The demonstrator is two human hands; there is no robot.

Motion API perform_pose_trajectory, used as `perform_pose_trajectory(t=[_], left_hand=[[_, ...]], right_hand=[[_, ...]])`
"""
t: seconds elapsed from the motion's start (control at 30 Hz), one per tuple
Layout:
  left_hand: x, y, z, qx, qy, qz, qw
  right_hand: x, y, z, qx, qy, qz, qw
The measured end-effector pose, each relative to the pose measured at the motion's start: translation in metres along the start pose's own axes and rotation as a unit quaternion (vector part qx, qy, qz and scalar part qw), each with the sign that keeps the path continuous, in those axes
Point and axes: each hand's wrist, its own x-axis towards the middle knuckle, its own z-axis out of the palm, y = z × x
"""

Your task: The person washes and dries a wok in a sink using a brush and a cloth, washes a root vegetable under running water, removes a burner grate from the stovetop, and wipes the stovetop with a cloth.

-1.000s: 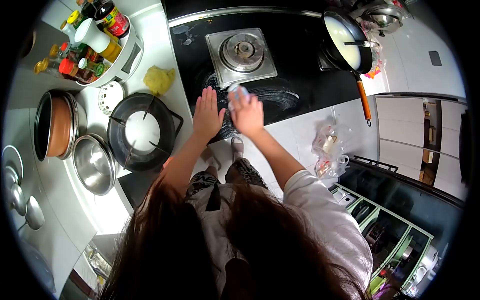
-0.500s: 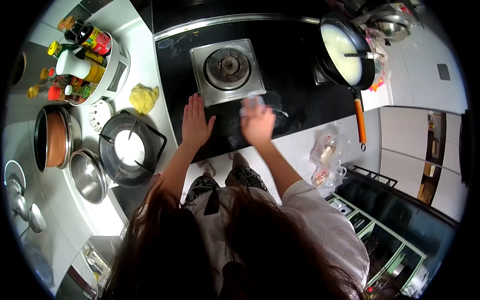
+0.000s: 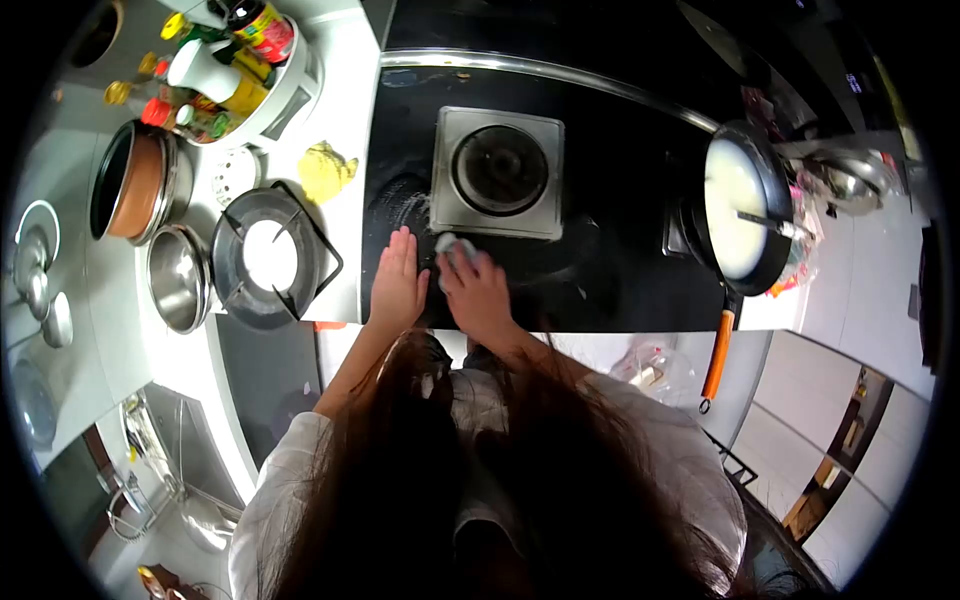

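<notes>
My left hand point(image 3: 399, 285) lies flat on the black glass stovetop point(image 3: 610, 270), fingers stretched out and holding nothing. Close beside it, my right hand point(image 3: 476, 290) presses a small greyish-white cloth point(image 3: 450, 243) onto the glass; the fingers cover most of it, and its exact kind is hard to make out. Both hands are just in front of the gas burner point(image 3: 500, 170), which sits in a square steel plate point(image 3: 447, 210) with no pan support on it. Wet-looking smears mark the glass left of that plate.
At right, a wok point(image 3: 779, 262) with whitish liquid stands on the other burner, its orange handle point(image 3: 718, 355) jutting forward. On the left counter are a yellow cloth point(image 3: 326, 172), a round pan support point(image 3: 322, 230), steel bowls point(image 3: 178, 280) and a rack of bottles point(image 3: 290, 110).
My right hand has slid left with the cloth, from the plate's front right corner to its front left corner, close to my left hand. The camera view has shifted.
</notes>
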Motion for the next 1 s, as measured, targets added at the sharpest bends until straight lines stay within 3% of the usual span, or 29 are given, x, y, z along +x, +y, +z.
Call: perform_pose_trajectory(t=[0.03, 0.1, 0.23, 0.3, 0.43, 0.53, 0.63, 0.7, 0.83, 0.97, 1.0], left_hand=[[-0.002, -0.005, -0.003, -0.015, 0.001, 0.006, 1.000], [-0.003, -0.013, -0.018, -0.266, 0.053, -0.069, 0.960], [0.001, -0.021, -0.033, -0.212, 0.067, -0.094, 0.970], [0.001, -0.026, -0.032, -0.182, 0.063, -0.044, 0.980], [-0.006, -0.039, -0.033, -0.194, 0.109, -0.067, 0.973], [-0.005, -0.048, -0.035, -0.220, 0.133, -0.074, 0.964], [-0.004, -0.052, -0.033, -0.233, 0.111, -0.066, 0.964], [0.000, -0.048, -0.033, -0.253, 0.095, -0.055, 0.961], [0.009, -0.045, -0.025, -0.252, 0.129, -0.051, 0.958], [0.015, -0.046, -0.018, -0.142, 0.097, -0.068, 0.983], [0.018, -0.046, -0.017, -0.089, 0.074, -0.074, 0.991]], right_hand=[[0.023, -0.004, 0.008, 0.000, 0.046, -0.047, 0.998], [0.071, -0.012, 0.021, -0.013, 0.079, -0.091, 0.993], [0.174, 0.009, 0.042, -0.040, 0.139, -0.043, 0.989], [0.206, 0.029, 0.043, -0.048, 0.135, 0.011, 0.990], [0.170, 0.002, 0.044, -0.081, 0.063, -0.055, 0.993], [0.130, -0.032, 0.035, -0.002, -0.020, -0.146, 0.989], [0.192, -0.007, 0.050, -0.057, 0.044, -0.118, 0.990], [0.244, 0.010, 0.033, -0.054, 0.027, -0.041, 0.997], [0.222, 0.012, 0.045, -0.108, 0.054, -0.098, 0.988], [0.168, -0.008, 0.027, -0.039, -0.047, -0.201, 0.978], [0.180, -0.003, 0.032, -0.067, -0.018, -0.194, 0.979]])
